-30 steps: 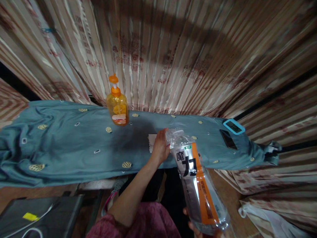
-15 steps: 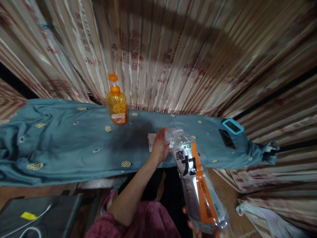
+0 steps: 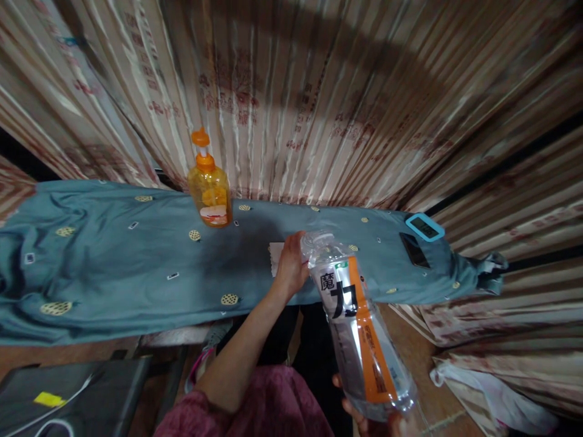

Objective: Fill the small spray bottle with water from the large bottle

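Note:
A large clear plastic bottle (image 3: 353,328) with an orange and silver label is tilted in front of me, neck toward the table and base toward my body. My left hand (image 3: 293,264) is closed around the neck end. Down at the base, the fingers of my right hand (image 3: 359,419) wrap the bottle from below; part of that hand is hidden behind the bottle and cut off by the frame's edge. Beside my left hand lies a small white piece of paper (image 3: 275,257), partly covered by the hand.
A yellow pump bottle (image 3: 210,194) with an orange top stands on the narrow table covered in blue-green cloth (image 3: 113,261). To the right lie a phone (image 3: 414,250) and a blue-framed digital timer (image 3: 425,226). A pleated curtain (image 3: 273,121) hangs behind. A dark surface with a white cable (image 3: 68,400) sits lower left.
The view has shifted slightly, so everything appears a little further left. Both hands keep the same grip on the bottle.

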A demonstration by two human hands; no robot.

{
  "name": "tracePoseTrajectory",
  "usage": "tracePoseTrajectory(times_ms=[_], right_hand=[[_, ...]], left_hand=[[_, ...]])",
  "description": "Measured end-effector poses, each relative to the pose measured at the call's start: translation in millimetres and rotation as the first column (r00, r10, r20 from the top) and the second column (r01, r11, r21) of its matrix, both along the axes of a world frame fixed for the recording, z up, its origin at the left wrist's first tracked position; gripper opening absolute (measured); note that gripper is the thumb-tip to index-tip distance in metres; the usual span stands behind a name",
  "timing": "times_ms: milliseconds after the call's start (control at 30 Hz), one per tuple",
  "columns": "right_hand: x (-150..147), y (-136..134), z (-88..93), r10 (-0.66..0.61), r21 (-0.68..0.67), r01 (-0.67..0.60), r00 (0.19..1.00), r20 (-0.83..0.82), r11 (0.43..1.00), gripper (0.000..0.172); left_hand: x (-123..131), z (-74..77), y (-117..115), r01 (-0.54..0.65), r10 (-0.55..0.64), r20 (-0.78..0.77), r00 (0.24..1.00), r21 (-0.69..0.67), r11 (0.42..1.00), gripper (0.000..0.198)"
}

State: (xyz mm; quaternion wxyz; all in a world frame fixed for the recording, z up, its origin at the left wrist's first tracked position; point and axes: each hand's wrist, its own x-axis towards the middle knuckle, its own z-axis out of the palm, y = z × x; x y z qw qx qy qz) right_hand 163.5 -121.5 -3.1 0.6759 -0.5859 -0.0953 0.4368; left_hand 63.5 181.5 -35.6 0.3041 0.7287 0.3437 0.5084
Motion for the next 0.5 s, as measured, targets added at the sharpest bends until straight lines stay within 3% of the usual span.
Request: tracePoseTrajectory(times_ms=[367, 500], right_hand=[[-5, -3, -2.3, -0.043, 0.003, 0.043, 0.999, -0.003, 0.999, 0.073], [-11, -2, 2.7, -0.059, 0.012, 0.059, 0.998, 0.006, 0.998, 0.063]], left_hand=[[-4, 2.7, 3, -0.030, 0.029, 0.026, 0.999, 0.067, 0.997, 0.061], [-1, 1.3, 3, -0.036, 0.034, 0.039, 0.999, 0.045, 0.998, 0.059]])
